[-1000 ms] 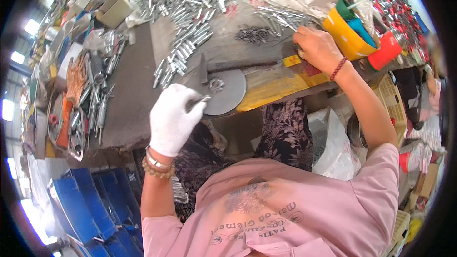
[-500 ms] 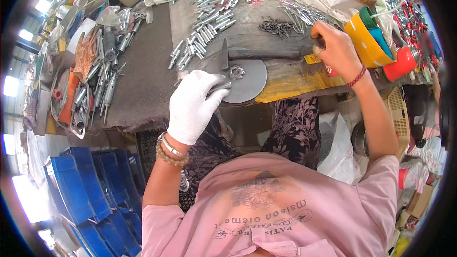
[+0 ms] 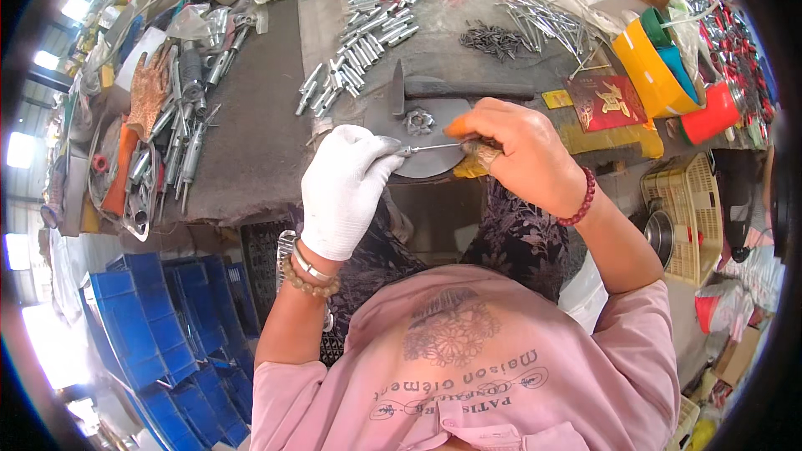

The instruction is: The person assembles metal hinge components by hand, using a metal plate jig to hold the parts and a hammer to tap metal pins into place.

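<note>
My left hand (image 3: 338, 188), in a white glove, pinches a small metal cylinder (image 3: 408, 151) between thumb and fingers. From the right, my bare right hand (image 3: 528, 149) grips a thin metal rod (image 3: 440, 147). The rod's left end meets the cylinder; whether it sits inside cannot be made out. Both hands are above the near part of a round grey plate (image 3: 455, 121). On that plate stands a small flower-shaped metal piece (image 3: 418, 122). A hammer (image 3: 476, 89) lies just behind, its head to the left.
Many metal cylinders (image 3: 359, 50) lie farther back, beside dark small pins (image 3: 493, 40) and long thin rods (image 3: 547, 23). A red packet (image 3: 606, 103), a yellow container (image 3: 656, 71) and a red cylinder (image 3: 710, 113) are at right. Tools and an orange-stained glove (image 3: 150, 96) crowd the left.
My right hand has come from the right side of the bench to my left hand, bringing the thin rod to the cylinder. The red packet now shows. My left hand has barely moved.
</note>
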Available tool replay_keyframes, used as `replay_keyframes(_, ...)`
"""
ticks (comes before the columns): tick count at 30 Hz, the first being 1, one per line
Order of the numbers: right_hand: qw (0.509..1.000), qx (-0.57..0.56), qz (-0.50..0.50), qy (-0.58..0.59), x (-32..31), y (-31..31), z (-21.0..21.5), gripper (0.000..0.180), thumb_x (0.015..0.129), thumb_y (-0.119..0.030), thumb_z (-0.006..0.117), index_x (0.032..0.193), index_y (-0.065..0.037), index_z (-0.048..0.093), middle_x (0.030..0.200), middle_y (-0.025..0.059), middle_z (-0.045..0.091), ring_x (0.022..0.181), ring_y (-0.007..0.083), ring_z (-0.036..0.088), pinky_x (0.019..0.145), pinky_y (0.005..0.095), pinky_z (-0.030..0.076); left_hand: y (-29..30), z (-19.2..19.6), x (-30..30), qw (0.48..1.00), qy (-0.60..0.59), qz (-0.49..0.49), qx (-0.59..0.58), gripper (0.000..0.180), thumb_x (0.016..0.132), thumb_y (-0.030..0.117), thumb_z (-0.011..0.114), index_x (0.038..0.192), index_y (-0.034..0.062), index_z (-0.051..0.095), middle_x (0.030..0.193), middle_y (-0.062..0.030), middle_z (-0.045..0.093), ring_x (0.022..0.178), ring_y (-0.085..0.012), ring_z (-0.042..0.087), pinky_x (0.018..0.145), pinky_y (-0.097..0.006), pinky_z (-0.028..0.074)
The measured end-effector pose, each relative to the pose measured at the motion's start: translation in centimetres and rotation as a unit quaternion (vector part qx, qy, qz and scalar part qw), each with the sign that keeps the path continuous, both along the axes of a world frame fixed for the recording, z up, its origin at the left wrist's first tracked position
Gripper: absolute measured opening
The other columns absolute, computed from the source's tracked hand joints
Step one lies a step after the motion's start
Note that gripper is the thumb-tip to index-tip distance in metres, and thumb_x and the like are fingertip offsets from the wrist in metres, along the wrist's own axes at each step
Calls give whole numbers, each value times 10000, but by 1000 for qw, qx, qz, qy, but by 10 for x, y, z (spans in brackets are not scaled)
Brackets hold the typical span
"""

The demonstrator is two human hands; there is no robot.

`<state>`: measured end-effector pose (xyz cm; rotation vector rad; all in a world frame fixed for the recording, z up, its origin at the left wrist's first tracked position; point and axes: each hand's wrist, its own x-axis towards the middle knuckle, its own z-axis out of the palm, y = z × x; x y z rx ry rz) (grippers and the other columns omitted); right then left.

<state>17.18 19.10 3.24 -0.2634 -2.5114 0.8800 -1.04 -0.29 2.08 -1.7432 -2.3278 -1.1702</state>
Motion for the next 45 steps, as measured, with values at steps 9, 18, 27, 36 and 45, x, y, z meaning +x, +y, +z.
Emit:
replay_keyframes(9,971,237,-15,13,-1,-12,1,107,811,-83,733,917,-93,730,962,62,633,959,276,677,869,423,572,-1,-4,-5,1000,-4,-7,12,142,868,105,843,1004,76,816,938,-84,700,930,-278,689,832,-379,558)
replay_keyframes(18,967,252,14,42,0,-7,-3,101,817,-101,737,915,-86,722,958,59,622,933,262,658,858,407,542,-2,-2,-2,999,-36,-3,-2,166,865,29,823,1030,27,807,962,-112,691,970,-277,671,887,-370,532)
replay_keyframes(27,963,266,24,47,-7,-10,-8,66,825,-113,726,887,-102,707,941,48,608,934,245,652,852,398,538,-1,0,-4,999,-46,-18,-4,178,866,19,818,1043,17,804,968,-113,689,959,-276,668,881,-362,526)
replay_keyframes(36,967,249,6,60,-8,-3,-5,142,842,-114,722,973,-112,778,950,51,639,977,254,677,885,384,560,-3,0,-2,1000,-15,-14,-3,176,860,19,822,1035,29,803,959,-106,681,949,-282,667,861,-368,529)
replay_keyframes(45,962,211,-169,-39,9,113,-11,278,851,-23,744,1116,-104,769,1034,92,701,1040,329,709,911,444,572,-2,-2,-1,1000,8,-6,12,167,853,55,839,1017,52,811,965,-114,700,949,-301,685,852,-389,551)
